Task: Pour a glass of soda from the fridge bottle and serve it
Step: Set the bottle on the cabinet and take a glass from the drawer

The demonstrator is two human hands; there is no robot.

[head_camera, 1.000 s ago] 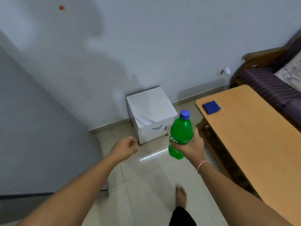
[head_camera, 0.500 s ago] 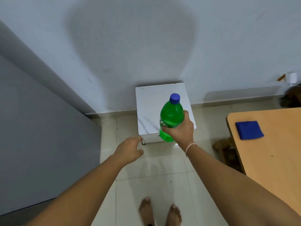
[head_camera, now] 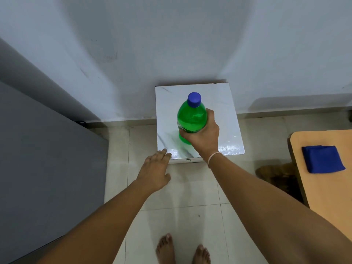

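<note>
Right hand point(head_camera: 202, 139) fingers point(head_camera: 210, 116) grip the capped green soda bottle point(head_camera: 191, 119) over a white cabinet point(head_camera: 224, 115); left hand point(head_camera: 154, 172) open, empty. No glass visible; uncapping, pouring and serving remain.

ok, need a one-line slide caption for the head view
Right hand holds a capped green soda bottle upright over a white marble-top cabinet; left hand open at its front edge.

This looks like a room in a home. The floor point(head_camera: 190, 221) is pale glossy tile under 2 bare feet point(head_camera: 182, 250), the wall point(head_camera: 171, 39) plain painted plaster, with a small marble-patterned cabinet point(head_camera: 224, 115) set against it. A wooden table point(head_camera: 327, 187) at the right edge carries a folded blue cloth point(head_camera: 322, 159).
</note>
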